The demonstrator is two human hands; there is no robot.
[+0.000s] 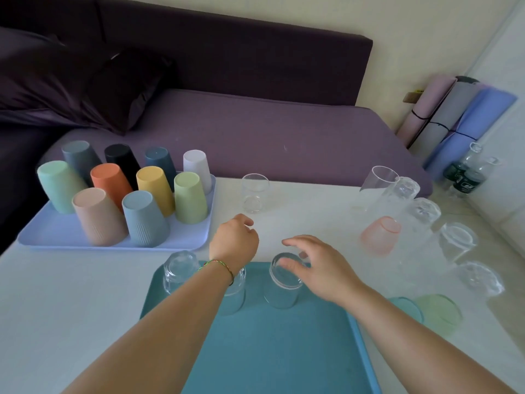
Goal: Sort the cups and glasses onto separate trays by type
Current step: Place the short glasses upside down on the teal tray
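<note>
A lavender tray (56,234) at the left carries several upside-down coloured plastic cups (147,217). In front of me, a teal tray (270,351) holds three upside-down clear glasses: one at its far-left corner (180,270), one partly hidden behind my left forearm (237,297), and one in the middle (279,288). My right hand (318,268) is spread just over that middle glass, thumb by its base, fingers relaxed. My left hand (235,240) hovers loosely curled and holds nothing, short of a lone clear glass (254,193) on the white table (71,294).
Several clear glasses (457,240) stand at the table's right side, with a pink tinted one (380,236), a green one (439,312) and a teal one (407,308). Behind are a purple sofa (255,132), rolled mats (454,115) and water bottles (468,174).
</note>
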